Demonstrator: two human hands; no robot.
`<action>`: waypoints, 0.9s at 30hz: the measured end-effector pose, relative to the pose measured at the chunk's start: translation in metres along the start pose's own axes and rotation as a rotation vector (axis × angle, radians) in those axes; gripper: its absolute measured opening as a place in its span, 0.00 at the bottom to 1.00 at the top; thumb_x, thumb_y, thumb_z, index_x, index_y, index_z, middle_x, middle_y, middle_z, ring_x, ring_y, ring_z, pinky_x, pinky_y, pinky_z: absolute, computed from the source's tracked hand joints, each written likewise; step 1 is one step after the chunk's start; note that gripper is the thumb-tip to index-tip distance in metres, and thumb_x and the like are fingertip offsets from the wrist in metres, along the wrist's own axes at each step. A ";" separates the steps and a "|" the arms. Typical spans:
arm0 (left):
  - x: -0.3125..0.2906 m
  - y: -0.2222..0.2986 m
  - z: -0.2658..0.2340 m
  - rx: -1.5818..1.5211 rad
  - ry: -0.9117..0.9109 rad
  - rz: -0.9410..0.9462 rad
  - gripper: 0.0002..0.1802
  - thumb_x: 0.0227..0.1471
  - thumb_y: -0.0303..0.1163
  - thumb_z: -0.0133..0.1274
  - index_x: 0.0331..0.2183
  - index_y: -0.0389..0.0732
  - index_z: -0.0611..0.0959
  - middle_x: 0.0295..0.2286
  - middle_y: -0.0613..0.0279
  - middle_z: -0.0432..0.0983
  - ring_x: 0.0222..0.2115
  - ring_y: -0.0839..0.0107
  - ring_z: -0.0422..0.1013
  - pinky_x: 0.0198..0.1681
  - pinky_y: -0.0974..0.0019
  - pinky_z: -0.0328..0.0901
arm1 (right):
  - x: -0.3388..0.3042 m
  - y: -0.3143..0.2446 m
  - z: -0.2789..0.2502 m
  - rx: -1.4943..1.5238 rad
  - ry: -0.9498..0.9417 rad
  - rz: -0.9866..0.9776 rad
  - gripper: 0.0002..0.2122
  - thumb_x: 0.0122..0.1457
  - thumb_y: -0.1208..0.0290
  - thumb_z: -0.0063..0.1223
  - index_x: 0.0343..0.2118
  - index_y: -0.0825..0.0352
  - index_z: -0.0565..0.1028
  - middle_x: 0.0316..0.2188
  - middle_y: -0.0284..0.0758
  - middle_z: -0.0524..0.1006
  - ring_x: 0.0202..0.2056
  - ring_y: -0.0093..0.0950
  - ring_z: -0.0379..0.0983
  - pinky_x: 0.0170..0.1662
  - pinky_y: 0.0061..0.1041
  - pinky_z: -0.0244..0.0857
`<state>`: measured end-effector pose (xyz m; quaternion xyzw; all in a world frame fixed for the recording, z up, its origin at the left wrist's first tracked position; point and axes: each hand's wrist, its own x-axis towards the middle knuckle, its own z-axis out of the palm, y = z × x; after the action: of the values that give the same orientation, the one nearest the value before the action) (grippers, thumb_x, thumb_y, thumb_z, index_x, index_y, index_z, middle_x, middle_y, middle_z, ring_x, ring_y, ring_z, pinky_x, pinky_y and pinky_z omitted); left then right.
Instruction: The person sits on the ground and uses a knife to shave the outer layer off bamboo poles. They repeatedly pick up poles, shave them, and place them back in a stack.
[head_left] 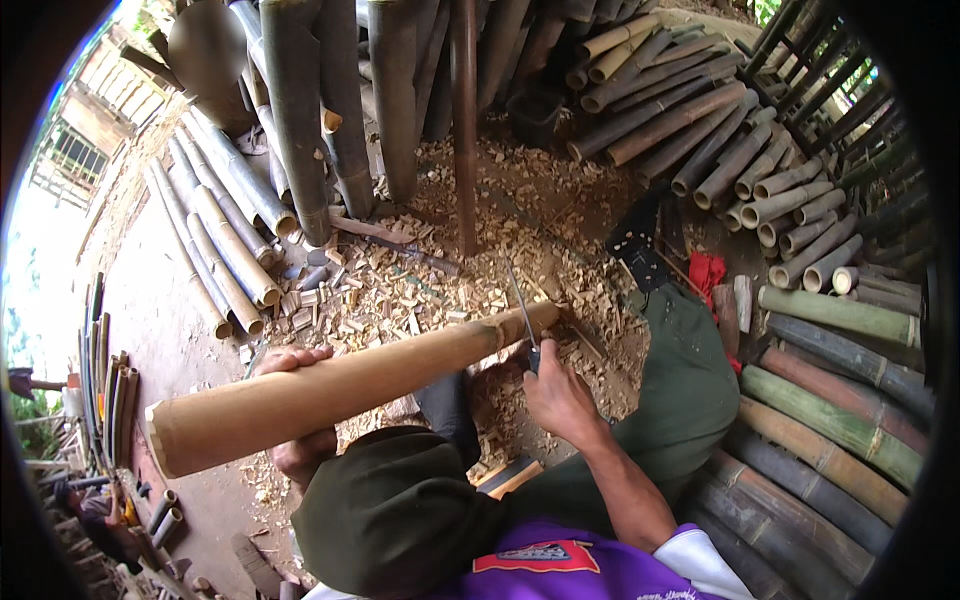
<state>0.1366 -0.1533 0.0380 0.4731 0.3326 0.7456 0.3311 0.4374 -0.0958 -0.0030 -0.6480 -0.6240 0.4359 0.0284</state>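
Note:
A peeled, tan bamboo tube (pixel 340 395) lies slantwise over my bent knee, its wide end at the left and its narrower end farther right. My left hand (pixel 302 452) is closed round it near the wide end, fingers over the top and the rest below; the tube hides part of it. In my right hand (pixel 562 395) is the dark handle of a long, narrow-bladed tool (pixel 519 295). Its thin metal blade crosses the tube near the narrow end. Whether it is a saw or a knife I cannot tell.
Wood chips (pixel 420 285) litter the ground before me. Dark bamboo poles (pixel 392 110) stand beyond, beside a thin upright post (pixel 465 130). Cut bamboo lies stacked at right (pixel 840 430) and far right (pixel 690 110). More poles (pixel 215 225) lie at left. A red cloth (pixel 706 275) lies past my leg.

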 end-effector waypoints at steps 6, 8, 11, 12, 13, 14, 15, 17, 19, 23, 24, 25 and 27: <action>0.000 -0.011 -0.012 -0.002 -0.131 0.032 0.47 0.37 0.43 0.69 0.57 0.34 0.71 0.48 0.52 0.69 0.53 0.54 0.69 0.61 0.46 0.63 | -0.023 -0.020 0.011 -0.027 0.101 -0.338 0.18 0.65 0.70 0.51 0.53 0.69 0.60 0.35 0.62 0.79 0.35 0.62 0.78 0.39 0.57 0.71; 0.004 -0.010 -0.003 -0.011 -0.079 -0.063 0.53 0.35 0.38 0.70 0.62 0.35 0.66 0.52 0.53 0.68 0.56 0.55 0.66 0.64 0.46 0.60 | 0.006 0.005 0.016 0.003 0.060 -0.054 0.17 0.66 0.70 0.50 0.54 0.68 0.61 0.33 0.59 0.79 0.35 0.60 0.78 0.37 0.56 0.71; 0.020 -0.013 0.045 0.060 0.019 -0.355 0.61 0.34 0.29 0.71 0.68 0.36 0.58 0.58 0.55 0.66 0.60 0.59 0.63 0.63 0.48 0.62 | 0.048 0.097 0.022 0.266 0.109 -0.022 0.18 0.67 0.67 0.52 0.54 0.70 0.65 0.32 0.52 0.78 0.31 0.51 0.78 0.37 0.49 0.71; 0.006 -0.044 0.042 0.049 0.002 -0.433 0.60 0.35 0.27 0.71 0.68 0.37 0.58 0.60 0.56 0.64 0.61 0.60 0.63 0.64 0.51 0.61 | 0.042 0.112 0.035 0.302 0.192 -0.051 0.19 0.66 0.66 0.52 0.55 0.70 0.65 0.34 0.51 0.77 0.33 0.50 0.77 0.39 0.48 0.71; -0.012 -0.080 0.035 0.032 -0.009 -0.514 0.59 0.37 0.25 0.70 0.68 0.37 0.59 0.62 0.56 0.62 0.62 0.61 0.62 0.65 0.54 0.61 | 0.037 0.118 0.041 0.331 0.288 -0.086 0.20 0.66 0.65 0.53 0.56 0.71 0.65 0.36 0.50 0.76 0.35 0.49 0.76 0.41 0.46 0.70; -0.027 -0.110 0.029 0.023 -0.019 -0.589 0.58 0.38 0.23 0.70 0.68 0.37 0.59 0.64 0.57 0.60 0.63 0.62 0.61 0.65 0.56 0.60 | 0.037 0.132 0.047 0.289 0.339 -0.080 0.22 0.66 0.66 0.53 0.57 0.71 0.65 0.40 0.51 0.75 0.40 0.48 0.75 0.45 0.45 0.68; -0.041 -0.132 0.035 -0.068 0.032 -0.647 0.55 0.42 0.20 0.68 0.68 0.37 0.58 0.64 0.57 0.61 0.62 0.64 0.61 0.64 0.58 0.61 | 0.037 0.148 0.054 0.248 0.392 -0.068 0.23 0.65 0.66 0.54 0.59 0.71 0.65 0.44 0.51 0.75 0.45 0.47 0.73 0.49 0.43 0.66; -0.055 -0.177 0.030 -0.129 0.177 -0.701 0.46 0.46 0.20 0.69 0.64 0.38 0.66 0.57 0.57 0.70 0.55 0.66 0.69 0.59 0.61 0.66 | 0.028 0.185 0.073 0.012 0.569 -0.242 0.25 0.66 0.67 0.53 0.62 0.72 0.62 0.41 0.51 0.75 0.38 0.46 0.78 0.41 0.42 0.71; -0.063 -0.211 0.004 -0.030 0.306 -0.721 0.40 0.49 0.22 0.69 0.61 0.38 0.69 0.52 0.58 0.74 0.50 0.68 0.73 0.56 0.63 0.68 | 0.030 0.202 0.083 0.224 0.342 0.076 0.28 0.67 0.69 0.52 0.65 0.72 0.57 0.38 0.48 0.75 0.22 0.37 0.76 0.24 0.36 0.69; -0.038 -0.190 -0.002 -0.122 0.658 -0.557 0.33 0.51 0.28 0.69 0.56 0.38 0.72 0.47 0.60 0.76 0.46 0.69 0.74 0.51 0.64 0.70 | 0.032 0.162 0.080 0.356 0.158 0.211 0.29 0.67 0.70 0.51 0.66 0.73 0.55 0.38 0.46 0.75 0.15 0.31 0.73 0.18 0.33 0.66; -0.032 -0.184 -0.006 -0.106 0.655 -0.449 0.38 0.50 0.28 0.69 0.58 0.40 0.67 0.46 0.60 0.74 0.47 0.68 0.74 0.50 0.61 0.71 | 0.041 0.175 0.094 0.330 0.177 0.151 0.29 0.67 0.71 0.51 0.66 0.73 0.55 0.38 0.47 0.75 0.15 0.31 0.72 0.18 0.34 0.66; -0.022 -0.179 -0.006 -0.121 0.665 -0.396 0.40 0.49 0.28 0.69 0.59 0.40 0.65 0.46 0.59 0.73 0.47 0.67 0.73 0.51 0.60 0.70 | 0.057 0.210 0.110 0.261 0.205 0.055 0.29 0.67 0.71 0.51 0.66 0.73 0.55 0.39 0.48 0.74 0.15 0.31 0.72 0.17 0.33 0.66; -0.007 -0.166 -0.012 -0.134 0.691 -0.299 0.46 0.47 0.28 0.69 0.61 0.40 0.59 0.45 0.58 0.72 0.46 0.65 0.73 0.52 0.59 0.69 | 0.079 0.252 0.130 0.146 0.235 -0.061 0.28 0.66 0.70 0.52 0.65 0.74 0.56 0.42 0.50 0.74 0.22 0.36 0.74 0.24 0.35 0.68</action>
<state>0.1574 -0.0680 -0.1033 0.1172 0.4406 0.8247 0.3348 0.5441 -0.1515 -0.2716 -0.6715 -0.6024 0.4000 0.1617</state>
